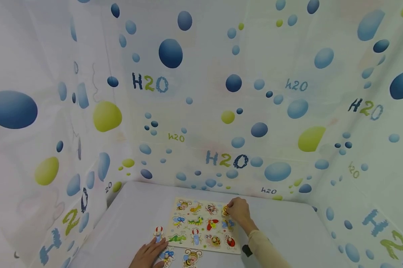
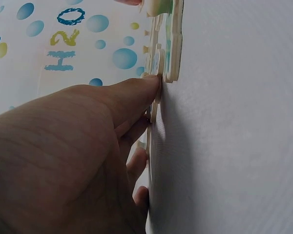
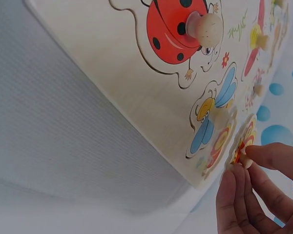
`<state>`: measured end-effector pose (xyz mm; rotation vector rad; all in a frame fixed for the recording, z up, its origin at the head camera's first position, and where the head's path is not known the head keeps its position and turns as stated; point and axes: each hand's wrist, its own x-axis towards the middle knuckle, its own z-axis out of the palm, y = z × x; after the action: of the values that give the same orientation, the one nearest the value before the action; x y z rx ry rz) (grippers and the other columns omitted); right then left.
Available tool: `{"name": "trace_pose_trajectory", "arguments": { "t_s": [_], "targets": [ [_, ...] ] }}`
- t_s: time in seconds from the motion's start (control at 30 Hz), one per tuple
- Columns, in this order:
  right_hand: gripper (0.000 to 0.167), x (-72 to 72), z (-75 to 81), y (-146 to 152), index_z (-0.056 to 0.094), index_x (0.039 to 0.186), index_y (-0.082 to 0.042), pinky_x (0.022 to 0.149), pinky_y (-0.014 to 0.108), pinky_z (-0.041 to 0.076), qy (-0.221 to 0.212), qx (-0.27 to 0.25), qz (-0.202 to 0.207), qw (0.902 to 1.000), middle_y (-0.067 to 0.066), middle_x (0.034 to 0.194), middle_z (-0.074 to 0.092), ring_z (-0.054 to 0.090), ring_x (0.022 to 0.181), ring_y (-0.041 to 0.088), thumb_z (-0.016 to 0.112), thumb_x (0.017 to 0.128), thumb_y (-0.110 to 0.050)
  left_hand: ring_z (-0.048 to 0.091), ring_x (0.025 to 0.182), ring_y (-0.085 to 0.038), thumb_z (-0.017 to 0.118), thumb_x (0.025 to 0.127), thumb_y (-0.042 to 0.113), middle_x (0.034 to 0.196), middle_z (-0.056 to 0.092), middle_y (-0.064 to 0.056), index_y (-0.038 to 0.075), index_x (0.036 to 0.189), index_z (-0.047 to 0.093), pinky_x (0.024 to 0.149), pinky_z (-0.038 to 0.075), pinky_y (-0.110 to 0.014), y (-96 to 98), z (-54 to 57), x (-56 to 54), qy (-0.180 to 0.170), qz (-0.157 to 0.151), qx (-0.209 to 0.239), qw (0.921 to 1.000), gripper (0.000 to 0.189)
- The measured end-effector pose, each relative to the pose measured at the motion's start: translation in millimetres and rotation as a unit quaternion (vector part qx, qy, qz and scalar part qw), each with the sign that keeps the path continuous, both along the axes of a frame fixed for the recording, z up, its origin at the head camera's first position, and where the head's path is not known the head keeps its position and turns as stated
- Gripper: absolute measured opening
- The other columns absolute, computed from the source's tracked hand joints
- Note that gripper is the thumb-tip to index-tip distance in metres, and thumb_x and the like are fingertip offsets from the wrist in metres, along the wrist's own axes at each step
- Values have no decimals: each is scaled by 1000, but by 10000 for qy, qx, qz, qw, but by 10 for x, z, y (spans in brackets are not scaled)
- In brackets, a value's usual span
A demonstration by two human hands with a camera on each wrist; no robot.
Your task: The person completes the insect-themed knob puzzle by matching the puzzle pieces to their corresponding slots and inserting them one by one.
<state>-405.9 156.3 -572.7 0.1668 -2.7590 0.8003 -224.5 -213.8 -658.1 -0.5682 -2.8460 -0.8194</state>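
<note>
Left hand [image 1: 150, 253] is closest to the camera, just off the near left corner of the puzzle board [image 1: 236, 251], fingers relaxed at the stag beetle piece [image 1: 159, 232], thumb on the blue bug piece [image 1: 167, 255]. Bee piece [image 1: 191, 257] lies just off the board's near edge. Right hand [image 1: 240, 211] is pinching the knob of a red-and-yellow piece [image 3: 247, 134] at the board's far right corner; can't tell if that piece touches the board. Some small black thing [image 1: 246, 250] sits beside the near right corner, and a bubble-print curtain [image 1: 208, 111] hangs behind the board.
</note>
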Motion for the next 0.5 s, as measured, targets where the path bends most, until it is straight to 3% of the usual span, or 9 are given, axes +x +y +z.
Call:
{"name": "trace_pose_trajectory", "arguments": {
  "t_s": [0.1,0.33,0.5],
  "targets": [
    [12,-20,3,-9,75,74,-9,53,30,54,-6,48,13,10000,-1,68,68,61,59,12,84,81,-7,48,139,-49,53,105,57,153,56,2,19,149,58,104,40,-74,-3,-5,1,-20,5,-13,10000,59],
    [12,-89,-49,-14,74,73,-10,55,29,54,-226,165,-66,9996,-2,68,67,61,59,12,83,81,-8,53,134,-47,57,104,53,150,59,4,19,146,61,99,46,-71,-9,-64,9,466,77,-112,9988,54],
    [10,-101,-67,-6,75,73,-9,56,32,56,-289,179,-77,9994,-1,68,68,62,60,14,82,80,-6,53,135,-47,56,105,52,150,59,3,19,147,61,100,45,-72,-12,-63,7,398,71,16,9992,53]
  ]
}}
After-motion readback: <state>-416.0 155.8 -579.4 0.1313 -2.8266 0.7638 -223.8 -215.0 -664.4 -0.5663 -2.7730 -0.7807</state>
